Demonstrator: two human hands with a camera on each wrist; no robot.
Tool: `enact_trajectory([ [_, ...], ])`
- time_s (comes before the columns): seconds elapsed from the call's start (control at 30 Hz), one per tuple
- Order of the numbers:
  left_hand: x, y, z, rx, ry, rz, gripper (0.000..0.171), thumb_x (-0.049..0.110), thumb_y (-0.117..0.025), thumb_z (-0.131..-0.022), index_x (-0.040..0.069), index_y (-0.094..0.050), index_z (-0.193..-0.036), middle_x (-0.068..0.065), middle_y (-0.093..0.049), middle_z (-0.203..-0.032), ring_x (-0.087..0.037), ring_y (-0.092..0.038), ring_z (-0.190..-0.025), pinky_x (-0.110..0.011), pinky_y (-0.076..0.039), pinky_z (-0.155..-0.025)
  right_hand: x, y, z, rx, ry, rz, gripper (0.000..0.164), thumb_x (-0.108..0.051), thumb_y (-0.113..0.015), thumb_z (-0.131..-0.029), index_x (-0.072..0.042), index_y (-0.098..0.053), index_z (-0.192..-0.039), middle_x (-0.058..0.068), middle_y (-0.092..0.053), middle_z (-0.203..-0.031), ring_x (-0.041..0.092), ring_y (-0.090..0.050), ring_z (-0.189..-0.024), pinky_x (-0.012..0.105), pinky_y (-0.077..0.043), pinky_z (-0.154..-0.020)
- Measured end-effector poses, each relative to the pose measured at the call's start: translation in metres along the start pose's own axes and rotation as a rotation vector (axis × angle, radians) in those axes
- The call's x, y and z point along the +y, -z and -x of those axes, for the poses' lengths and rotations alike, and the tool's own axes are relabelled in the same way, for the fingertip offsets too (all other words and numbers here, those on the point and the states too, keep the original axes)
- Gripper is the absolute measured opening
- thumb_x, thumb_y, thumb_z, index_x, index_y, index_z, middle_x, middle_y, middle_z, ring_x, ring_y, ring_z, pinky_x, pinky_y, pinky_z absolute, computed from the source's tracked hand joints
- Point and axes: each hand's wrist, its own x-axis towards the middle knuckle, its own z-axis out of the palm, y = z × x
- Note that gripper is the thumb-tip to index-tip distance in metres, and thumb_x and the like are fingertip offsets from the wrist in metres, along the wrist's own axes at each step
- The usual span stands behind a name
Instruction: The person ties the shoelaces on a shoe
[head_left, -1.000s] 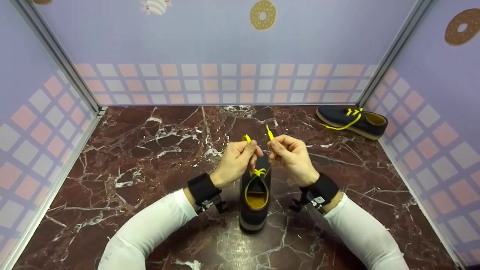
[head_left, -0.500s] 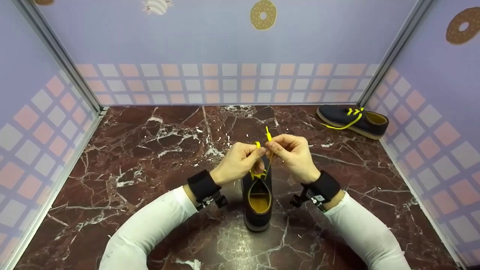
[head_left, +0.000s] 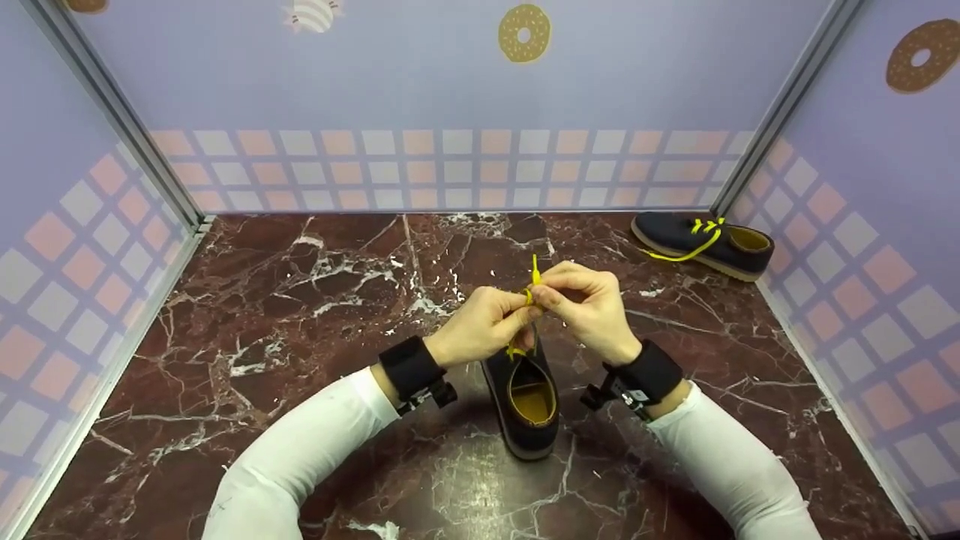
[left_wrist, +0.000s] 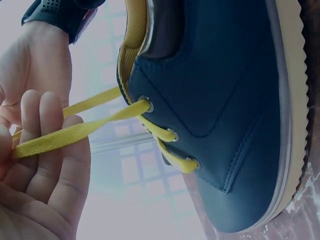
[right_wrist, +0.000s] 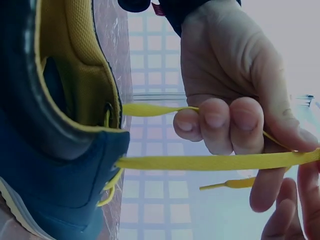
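Where two strands of flat, bright yellow shoelace (right_wrist: 210,162) run up from the eyelets of a dark navy shoe (head_left: 553,427) with a yellow lining and a cream, ridged sole, both bare hands meet above its front. The left hand (head_left: 480,322) has its thumb and index finger closed on lace, its other fingers curled in beneath, as the right-wrist view shows. The right hand (head_left: 589,307) pinches lace too, thumb against fingers with no gap to be seen, and the narrow tip of one end (head_left: 535,264) sticks up beyond the fingertips. Fingertips of the two hands touch or nearly touch; which strand passes over which is too small to tell. This shoe sits on a dark red, white-veined marble-look tabletop (head_left: 712,360), between the forearms, heel towards the person and toe pointing away under the hands. Near the far right corner lies a matching navy shoe (head_left: 718,253) on the same surface, a yellow lace trailing over its side. Black wristbands (head_left: 412,367) circle both wrists above white sleeves (head_left: 300,442), and lilac panels (head_left: 420,75) printed with doughnuts and pink and white squares enclose the tabletop.
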Motion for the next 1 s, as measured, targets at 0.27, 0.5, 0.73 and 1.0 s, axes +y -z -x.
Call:
enact_trajectory([
  [0.27,0.002,0.002,-0.002,-0.032,-0.052,-0.087,0.026,0.013,-0.062,-0.115,0.000,-0.080,-0.102,-0.016,-0.079,-0.070,-0.037,-0.076,-0.061,-0.013,-0.042,-0.051,-0.002,-0.005,-0.007,-0.002,0.050,0.069,0.006,0.008,-0.079,-0.097,0.012,-0.083,-0.099,-0.009,-0.079,-0.106,0.010,-0.076,-0.099,0.022,-0.065,-0.085],
  [0.5,0.004,0.002,-0.003,-0.048,-0.080,-0.091,0.031,0.012,-0.067,-0.112,-0.001,-0.080,-0.087,-0.015,-0.077,-0.067,-0.033,-0.075,-0.058,-0.014,-0.044,-0.049,-0.004,-0.013,-0.012,-0.019,0.057,0.078,0.007,0.015,-0.078,-0.093,0.012,-0.083,-0.097,-0.011,-0.078,-0.106,0.009,-0.075,-0.099,0.022,-0.064,-0.081],
  [0.73,0.003,0.004,-0.004,-0.056,-0.054,-0.072,0.039,0.014,-0.057,-0.116,0.001,-0.081,-0.088,-0.016,-0.072,-0.061,-0.013,-0.065,-0.051,-0.016,-0.036,-0.046,-0.002,-0.015,-0.014,-0.024,0.035,0.073,0.007,0.014,-0.078,-0.094,0.011,-0.084,-0.098,-0.005,-0.080,-0.104,0.009,-0.075,-0.098,0.020,-0.063,-0.082],
  [1.0,-0.004,0.004,-0.002,-0.061,0.014,0.014,0.054,0.019,-0.050,-0.119,-0.004,-0.072,-0.075,-0.021,-0.071,-0.062,-0.028,-0.069,-0.053,-0.017,-0.042,-0.052,0.002,-0.003,-0.015,-0.170,-0.089,0.045,0.015,0.006,-0.067,-0.107,0.011,-0.081,-0.107,-0.006,-0.079,-0.091,0.004,-0.060,-0.060,0.017,-0.048,-0.054],
])
